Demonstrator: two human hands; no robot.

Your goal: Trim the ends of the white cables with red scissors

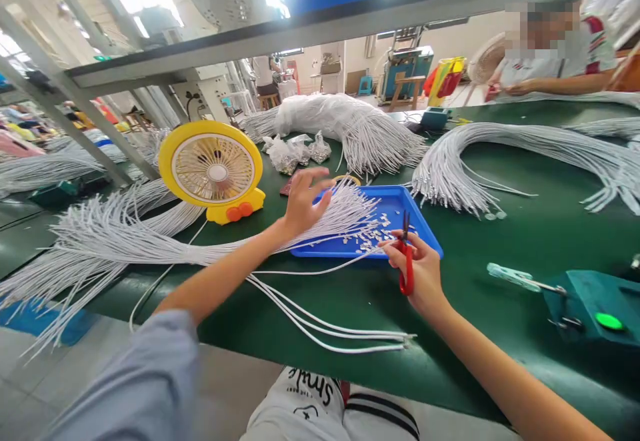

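My left hand (303, 202) reaches over a fanned bundle of white cords (150, 238), fingers spread and touching the cord ends that lie across a blue tray (395, 204). My right hand (423, 271) grips small red-handled snips (406, 254) at the tray's near edge, blades pointing up. A single white cord runs from the bundle toward that hand. Small white cut pieces (373, 234) lie scattered in the tray. A few loose cords (330, 331) lie on the green table near me.
A yellow desk fan (213, 169) stands left of the tray. More white cord bundles (520, 144) curve across the green table (500, 241). A teal device with a green button (595, 304) sits at right. Another person (545, 61) works at the far right.
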